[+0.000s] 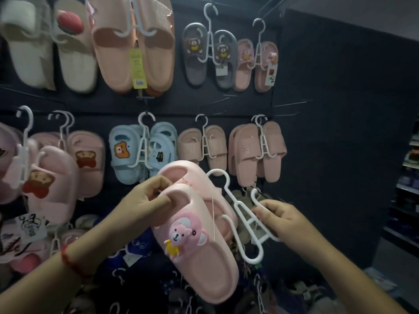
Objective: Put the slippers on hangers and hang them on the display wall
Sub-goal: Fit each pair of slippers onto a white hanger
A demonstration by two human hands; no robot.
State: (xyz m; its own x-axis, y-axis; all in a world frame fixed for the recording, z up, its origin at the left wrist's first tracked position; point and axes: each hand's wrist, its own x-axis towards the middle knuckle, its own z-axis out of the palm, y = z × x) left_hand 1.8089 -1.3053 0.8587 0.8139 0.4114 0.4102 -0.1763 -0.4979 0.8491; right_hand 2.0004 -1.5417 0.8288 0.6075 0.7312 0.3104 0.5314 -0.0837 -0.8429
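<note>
Our left hand [145, 196] has its fingers curled tight around the pink bear slippers [199, 234], held together in front of the display wall [317, 87]. Our right hand [281, 220] pinches the white hanger [243, 225] just beside them. We think the slippers go onto the hanger next, so its arms must slide under the straps.

At three o'clock, past a dark side panel [340, 109], I see store shelves [410, 177] holding goods too blurred to name. A yellow price tag [138, 69] dangles at eleven o'clock, a white printed tag [31, 227] at eight. A red cord bracelet [68, 257] shows at seven.
</note>
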